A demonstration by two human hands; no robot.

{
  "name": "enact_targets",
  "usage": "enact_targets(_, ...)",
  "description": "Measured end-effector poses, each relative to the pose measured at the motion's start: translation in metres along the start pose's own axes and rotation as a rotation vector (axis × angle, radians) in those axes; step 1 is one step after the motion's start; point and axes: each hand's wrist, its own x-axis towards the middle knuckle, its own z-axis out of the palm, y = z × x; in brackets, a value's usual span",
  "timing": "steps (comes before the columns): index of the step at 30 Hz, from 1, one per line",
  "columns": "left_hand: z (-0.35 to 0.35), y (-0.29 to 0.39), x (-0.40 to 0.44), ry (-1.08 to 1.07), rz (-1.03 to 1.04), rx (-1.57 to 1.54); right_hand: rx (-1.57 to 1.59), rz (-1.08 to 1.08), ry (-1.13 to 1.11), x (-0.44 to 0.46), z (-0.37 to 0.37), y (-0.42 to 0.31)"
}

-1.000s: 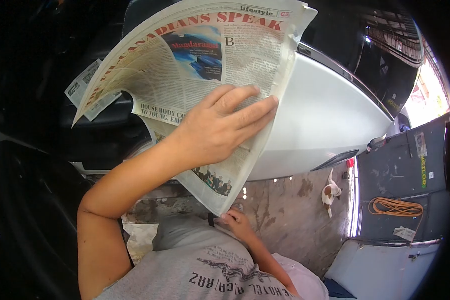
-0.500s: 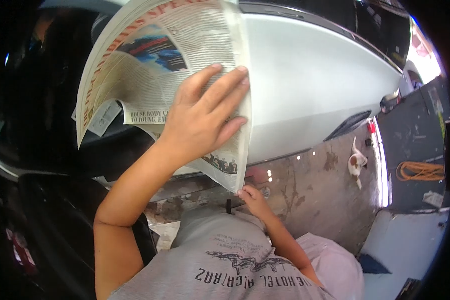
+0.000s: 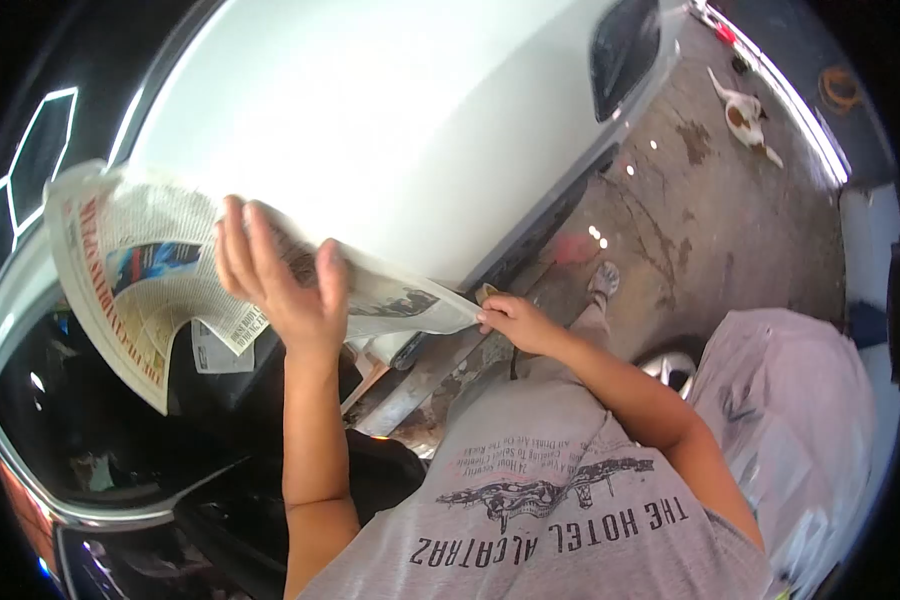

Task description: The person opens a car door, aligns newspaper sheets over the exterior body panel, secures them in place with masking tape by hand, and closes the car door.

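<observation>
A curved newspaper sheet (image 3: 95, 255) with red headline letters runs along the near edge of a white car panel (image 3: 370, 110). My left hand (image 3: 280, 290) rests on the sheet near its middle, fingers stretched out and thumb apart. The sheet's left part bends down over the dark car opening. At its right end, my right hand (image 3: 515, 322) pinches the narrow corner between thumb and fingers. A smaller piece of printed paper (image 3: 220, 352) lies below the sheet, against the dark interior.
A white and brown animal (image 3: 744, 120) lies on the stained concrete floor (image 3: 670, 220). Coiled orange cord (image 3: 838, 90) is at the upper right. Something under pale pink plastic (image 3: 785, 430) stands at the right. A foot in a slipper (image 3: 604, 282) shows beyond my right hand.
The view has turned, showing more of the white panel. The sheet now extends leftward and looks flatter along the panel edge. My left hand's thumb has spread; my right hand keeps its corner.
</observation>
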Motion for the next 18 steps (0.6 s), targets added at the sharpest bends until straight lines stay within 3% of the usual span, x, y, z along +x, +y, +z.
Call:
enact_targets(8,-0.002,0.015,-0.004,-0.036,-0.005,-0.001,0.193,0.197,-0.001,0.004,0.013,-0.015)
enact_targets(18,0.000,0.029,-0.017,-0.053,-0.045,-0.003,0.223,0.269,0.020,0.012,0.014,-0.025)
